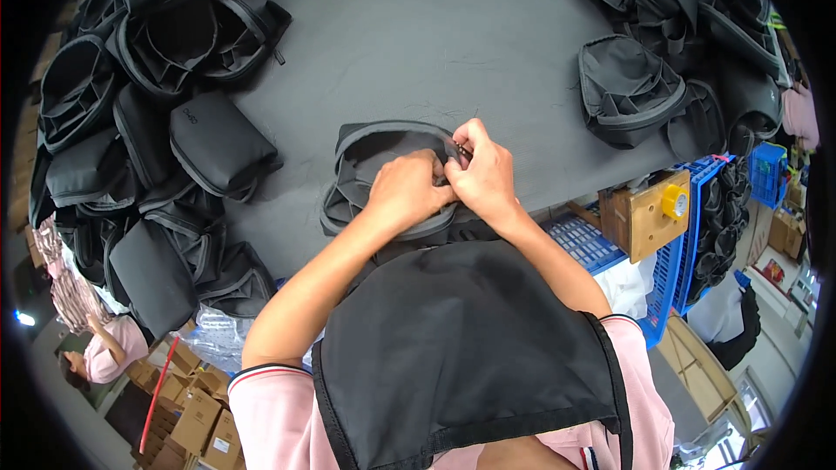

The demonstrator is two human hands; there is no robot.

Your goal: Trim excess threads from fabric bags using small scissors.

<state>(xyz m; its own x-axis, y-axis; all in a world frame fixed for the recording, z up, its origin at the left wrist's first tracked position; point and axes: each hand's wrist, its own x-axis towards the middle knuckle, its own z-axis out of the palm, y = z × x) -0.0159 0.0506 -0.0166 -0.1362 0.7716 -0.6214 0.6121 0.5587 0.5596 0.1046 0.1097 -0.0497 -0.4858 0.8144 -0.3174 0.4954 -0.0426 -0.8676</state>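
A black zip pouch (357, 176) lies unzipped on the table in front of me, its opening upward. My left hand (406, 187) reaches over the pouch, its fingers closed on the fabric at the right part of the rim. Right beside it, my right hand (483, 172) pinches a small dark piece (460, 151) at that same rim. Whether this piece is a zipper end or a small tool, I cannot tell. The fingertips of both hands nearly meet there, and the fingers partly hide the rim.
Black pouches (222, 141) pile up at the left, more (631, 87) at the right. Loose threads lie on the grey tabletop (392, 43). A wooden block with a yellow roll (674, 203) and blue crates (666, 283) stand at the right edge. Another person (113, 348) is at far left.
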